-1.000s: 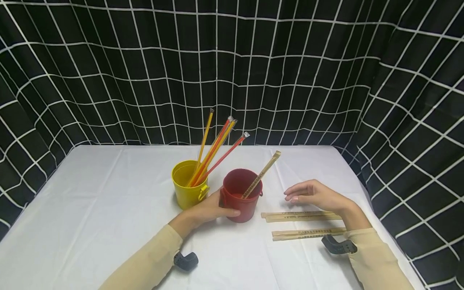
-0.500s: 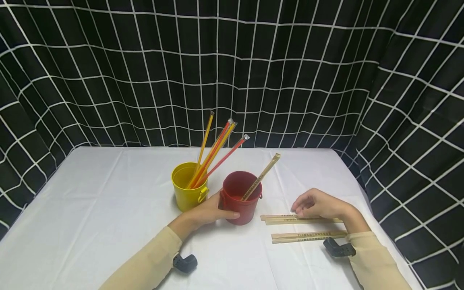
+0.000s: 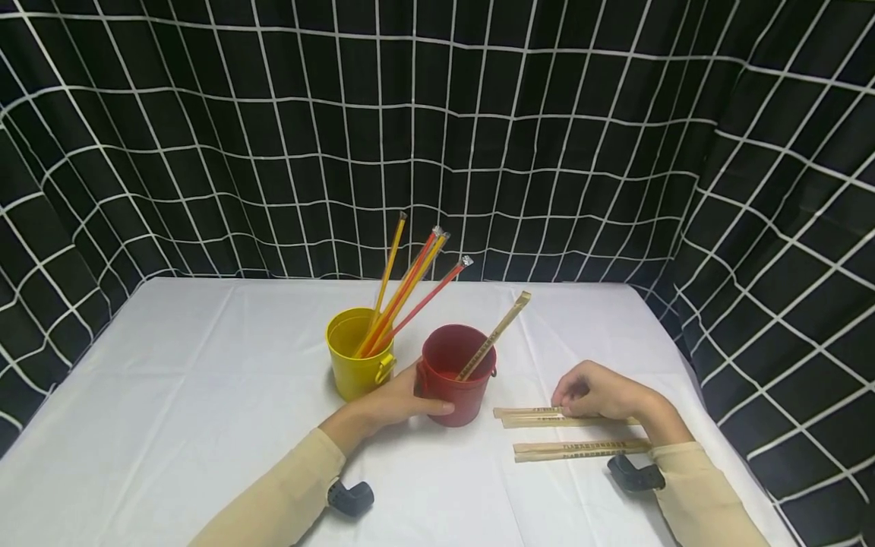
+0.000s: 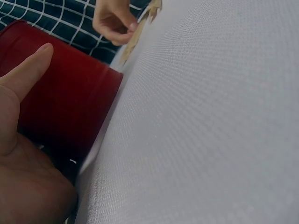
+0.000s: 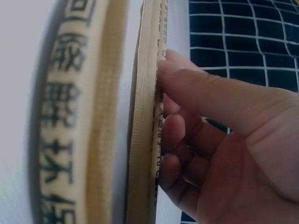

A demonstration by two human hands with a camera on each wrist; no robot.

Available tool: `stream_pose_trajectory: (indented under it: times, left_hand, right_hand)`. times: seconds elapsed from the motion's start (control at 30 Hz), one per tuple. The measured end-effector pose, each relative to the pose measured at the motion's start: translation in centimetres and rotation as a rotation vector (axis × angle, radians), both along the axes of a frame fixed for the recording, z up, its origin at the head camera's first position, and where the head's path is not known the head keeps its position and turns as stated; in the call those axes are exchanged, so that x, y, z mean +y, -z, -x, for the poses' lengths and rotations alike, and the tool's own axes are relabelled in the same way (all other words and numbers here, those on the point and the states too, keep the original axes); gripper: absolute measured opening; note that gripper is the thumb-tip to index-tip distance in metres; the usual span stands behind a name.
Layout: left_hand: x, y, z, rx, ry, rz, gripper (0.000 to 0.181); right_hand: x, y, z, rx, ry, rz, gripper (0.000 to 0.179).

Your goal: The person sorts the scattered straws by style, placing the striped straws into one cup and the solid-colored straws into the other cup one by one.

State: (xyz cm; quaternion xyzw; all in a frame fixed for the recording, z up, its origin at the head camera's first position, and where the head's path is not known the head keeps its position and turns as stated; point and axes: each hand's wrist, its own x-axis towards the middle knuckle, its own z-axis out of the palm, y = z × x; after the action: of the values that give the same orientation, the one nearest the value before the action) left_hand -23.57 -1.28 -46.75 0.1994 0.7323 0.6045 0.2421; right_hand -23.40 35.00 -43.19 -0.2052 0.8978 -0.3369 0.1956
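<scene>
My left hand [image 3: 390, 401] grips the small red bucket [image 3: 470, 396] by its left side, thumb across the front; the left wrist view also shows the thumb [image 4: 32, 67] on the bucket wall. One paper-wrapped straw [image 3: 504, 323] leans inside the bucket, its top sticking out to the right. To the right, my right hand [image 3: 604, 391] pinches one of the paper-wrapped straws [image 3: 522, 411] in the farther group on the cloth. In the right wrist view, thumb and forefinger meet at the printed wrapper [image 5: 159, 116]. The nearer pair of wrapped straws [image 3: 567, 450] lies in front.
A yellow bucket [image 3: 350, 374] stands left of the red one, holding several yellow, orange and red sticks [image 3: 391, 262] with shiny wrapped ends. White cloth [image 3: 171, 395] covers the table. A black curtain with white grid lines [image 3: 437, 137] hangs behind and at the sides.
My right hand has come down from above the straws and its fingers have closed on one in the farther group. My left hand stays on the red bucket.
</scene>
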Motion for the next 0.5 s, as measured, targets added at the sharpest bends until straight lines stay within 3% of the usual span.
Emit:
stream_pose_trajectory:
  times: [0.27,0.5]
  left_hand:
    - [0.1,0.2,-0.1,-0.01,-0.001,0.006,0.082]
    - [0.1,0.2,-0.1,-0.009,-0.013,0.005,0.082]
  right_hand:
    - [-1.4,-0.5,-1.0,0.098,0.111,-0.174,0.007]
    - [-1.3,-0.5,-0.7,0.113,0.093,-0.156,0.004]
